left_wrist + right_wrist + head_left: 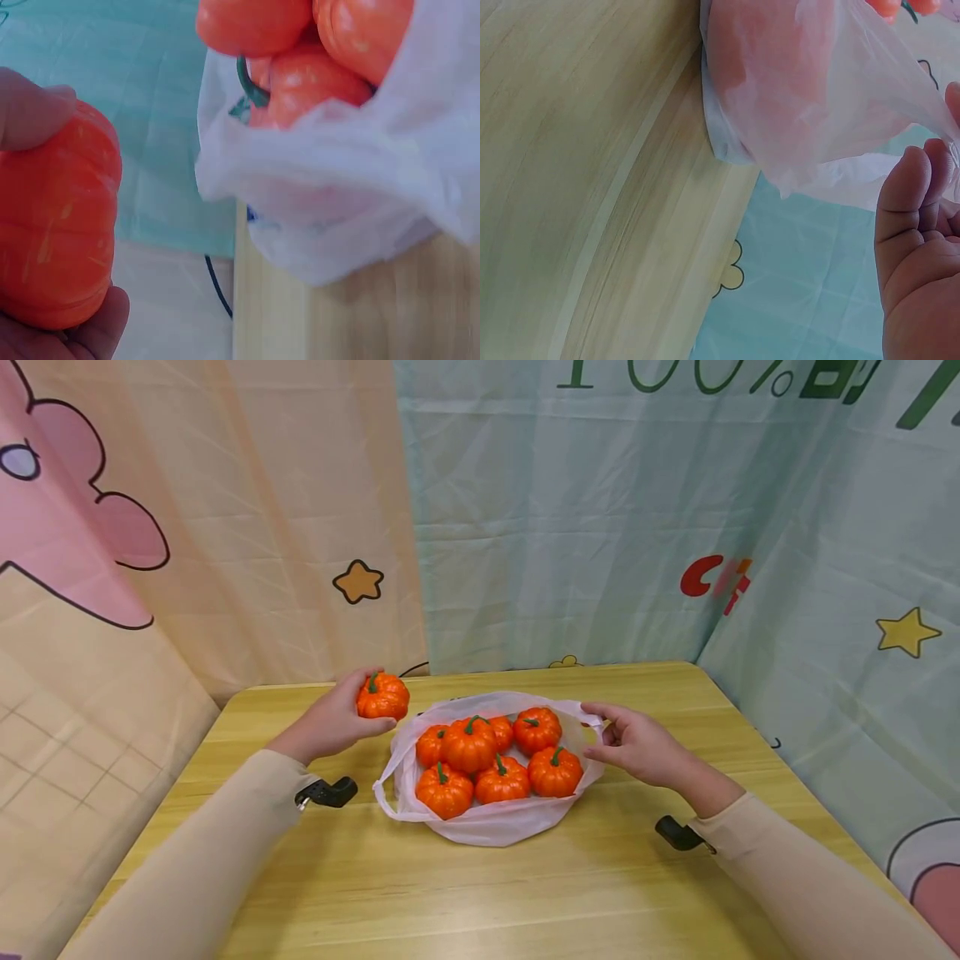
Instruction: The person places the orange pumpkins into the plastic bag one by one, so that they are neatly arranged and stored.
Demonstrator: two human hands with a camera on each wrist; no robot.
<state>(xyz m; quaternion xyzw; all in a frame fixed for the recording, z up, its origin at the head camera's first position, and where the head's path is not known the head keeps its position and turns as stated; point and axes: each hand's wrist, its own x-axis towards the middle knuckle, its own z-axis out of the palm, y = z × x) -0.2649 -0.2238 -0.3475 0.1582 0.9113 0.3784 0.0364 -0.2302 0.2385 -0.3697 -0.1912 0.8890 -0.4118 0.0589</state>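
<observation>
A small orange toy pumpkin [384,697] with a green stem is gripped in my left hand [334,718], left of a white plastic bag [498,831]. The left wrist view shows thumb and fingers around that pumpkin [60,225], apart from the bag. Inside the wide-mouthed bag lie several similar pumpkins [469,746], some stacked on others. On the bag's right side, my right hand [645,747] pinches the rim near the handle. In the right wrist view its curled fingers [904,187] hold the stretched plastic [877,112]; the thumb is partly cut off.
The bag stands on a light wooden table [480,893]. Printed curtains [555,543] hang behind the table and along its sides. A black wrist strap piece [327,792] juts from the left sleeve, and another [678,833] from the right.
</observation>
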